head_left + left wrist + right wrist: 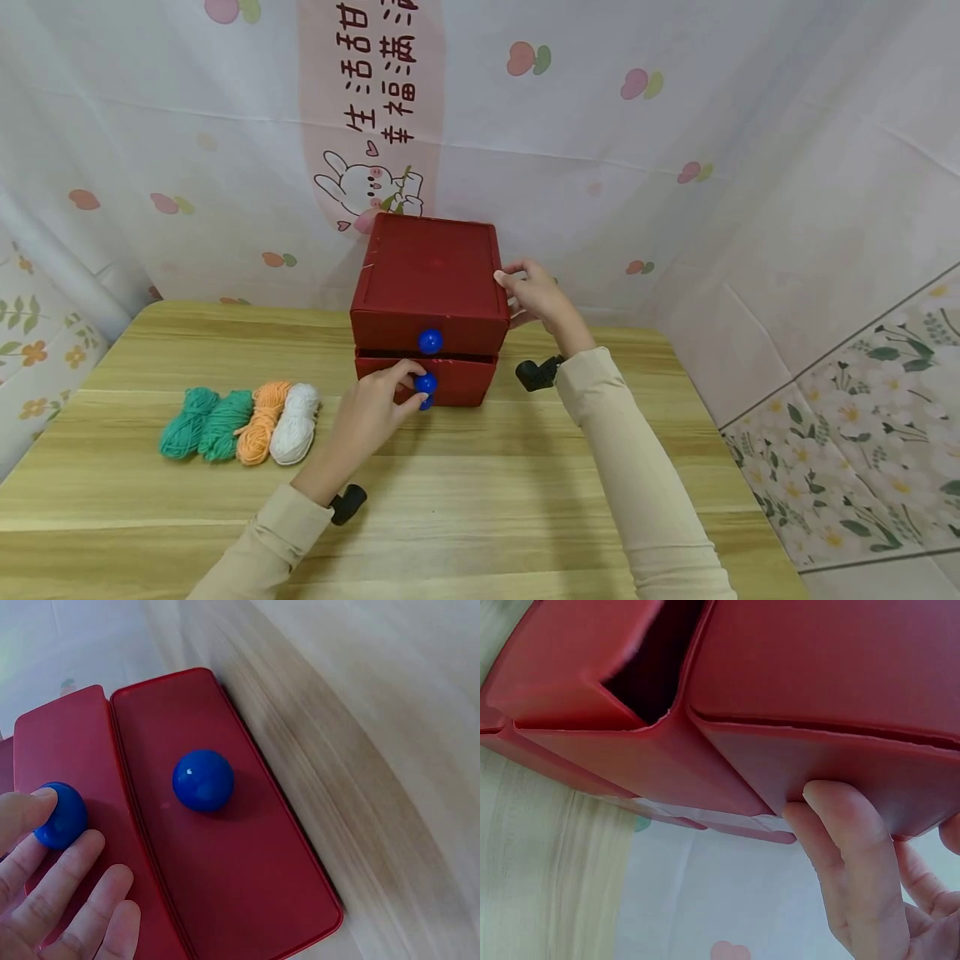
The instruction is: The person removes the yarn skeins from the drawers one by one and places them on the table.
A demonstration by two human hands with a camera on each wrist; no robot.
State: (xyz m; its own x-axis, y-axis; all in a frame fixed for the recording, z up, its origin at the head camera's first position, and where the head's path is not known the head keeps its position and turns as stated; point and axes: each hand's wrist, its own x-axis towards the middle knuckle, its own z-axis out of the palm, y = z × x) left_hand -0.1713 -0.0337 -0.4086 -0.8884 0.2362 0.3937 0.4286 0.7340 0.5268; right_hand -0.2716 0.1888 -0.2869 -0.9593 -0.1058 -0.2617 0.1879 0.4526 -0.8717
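A red drawer box (431, 265) stands on the table, with round blue knobs on its drawer fronts. Between thumb and fingers my left hand (378, 404) pinches the middle drawer's blue knob (426, 382). That drawer (577, 671) is pulled partly out, and a dark gap shows at its upper edge. Below it, the bottom drawer's blue knob (203, 780) is free of the hand. At the box's right side is my right hand (536, 293), its fingertips pressing the side wall and its thumb at the top edge. The drawer's inside is too dark to see.
Skeins of green yarn (227, 423), orange yarn (262, 422) and white yarn (295, 423) lie side by side on the wooden table (465, 517), left of the box. A printed cloth (585, 167) hangs close behind it.
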